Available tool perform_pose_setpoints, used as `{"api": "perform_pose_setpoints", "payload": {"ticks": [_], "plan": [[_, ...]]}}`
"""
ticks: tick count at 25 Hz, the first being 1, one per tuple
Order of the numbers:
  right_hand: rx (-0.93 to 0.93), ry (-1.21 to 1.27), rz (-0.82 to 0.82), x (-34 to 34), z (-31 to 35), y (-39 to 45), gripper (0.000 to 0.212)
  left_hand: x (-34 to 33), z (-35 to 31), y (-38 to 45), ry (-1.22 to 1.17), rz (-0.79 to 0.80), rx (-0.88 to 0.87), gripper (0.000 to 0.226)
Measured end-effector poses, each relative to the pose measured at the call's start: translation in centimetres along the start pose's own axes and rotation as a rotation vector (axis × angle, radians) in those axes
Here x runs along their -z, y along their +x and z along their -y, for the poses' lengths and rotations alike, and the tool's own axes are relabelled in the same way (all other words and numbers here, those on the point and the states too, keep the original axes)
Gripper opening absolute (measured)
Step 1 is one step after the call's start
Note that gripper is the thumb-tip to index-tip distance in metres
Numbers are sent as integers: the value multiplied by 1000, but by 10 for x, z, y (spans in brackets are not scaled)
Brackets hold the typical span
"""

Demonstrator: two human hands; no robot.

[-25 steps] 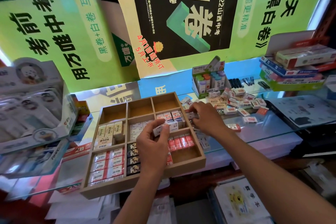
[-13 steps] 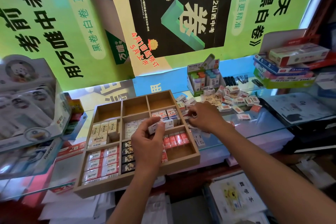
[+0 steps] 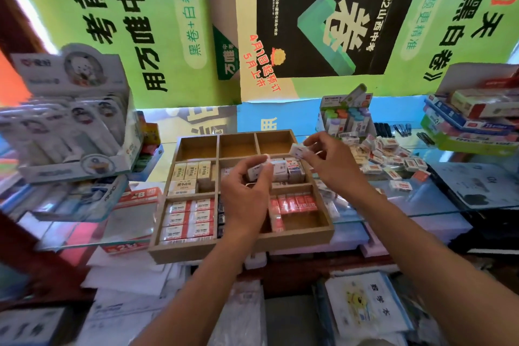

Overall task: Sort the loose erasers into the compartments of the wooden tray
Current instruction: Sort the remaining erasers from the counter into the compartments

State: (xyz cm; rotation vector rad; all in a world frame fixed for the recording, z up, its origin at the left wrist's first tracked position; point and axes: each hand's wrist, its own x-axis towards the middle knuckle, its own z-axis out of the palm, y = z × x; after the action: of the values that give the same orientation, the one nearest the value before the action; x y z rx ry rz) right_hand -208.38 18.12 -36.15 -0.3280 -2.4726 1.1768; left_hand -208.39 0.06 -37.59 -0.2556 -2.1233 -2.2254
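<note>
Two grips are busy at once: your left hand (image 3: pixel 247 191) pinches a small white eraser (image 3: pixel 257 171) between thumb and fingertips, and your right hand (image 3: pixel 331 163) pinches another white eraser (image 3: pixel 298 150) the same way. Both hover over the wooden tray (image 3: pixel 238 246) on the glass table (image 3: pixel 438 199). Right of your right grip lies the loose pile of erasers (image 3: pixel 393 157), white wrappers with red marks too blurred to read. Left of and below your left grip, packed rows of white-and-red erasers (image 3: pixel 188 219) read "2B". Just left of that grip sit cream erasers (image 3: pixel 191 173) with dark characters you cannot make out. Under your right grip, red-wrapped erasers (image 3: pixel 293 202) stand in a row. Beyond both grips, the tray's three far compartments show bare wood, and a black poster (image 3: pixel 337 14) reads "2022".
</note>
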Motion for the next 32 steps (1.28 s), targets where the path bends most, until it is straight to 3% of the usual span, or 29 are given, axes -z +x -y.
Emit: {"api": "perform_pose_setpoints", "payload": {"ticks": [5, 8, 15, 20, 22, 26, 28, 32], "plan": [[86, -76, 231, -64, 42, 10, 12, 88, 8, 32, 241, -115, -40, 15], [125, -257, 320, -103, 51, 23, 15, 115, 14, 31, 218, -145, 22, 11], [273, -474, 201, -127, 47, 35, 11, 112, 30, 34, 284, -96, -15, 16], [210, -320, 299, -121, 52, 29, 23, 113, 33, 32, 330, -96, -71, 20], [237, -205, 284, -113, 60, 17, 30, 113, 32, 31, 348, -99, -97, 23], [358, -47, 465, -107, 82, -18, 35, 112, 29, 30, 375, -111, -107, 29], [487, -121, 392, -113, 80, -25, 33, 113, 25, 28, 361, -111, -106, 30], [551, -200, 220, -111, 71, -20, 23, 115, 17, 26, 227, -80, -47, 21]]}}
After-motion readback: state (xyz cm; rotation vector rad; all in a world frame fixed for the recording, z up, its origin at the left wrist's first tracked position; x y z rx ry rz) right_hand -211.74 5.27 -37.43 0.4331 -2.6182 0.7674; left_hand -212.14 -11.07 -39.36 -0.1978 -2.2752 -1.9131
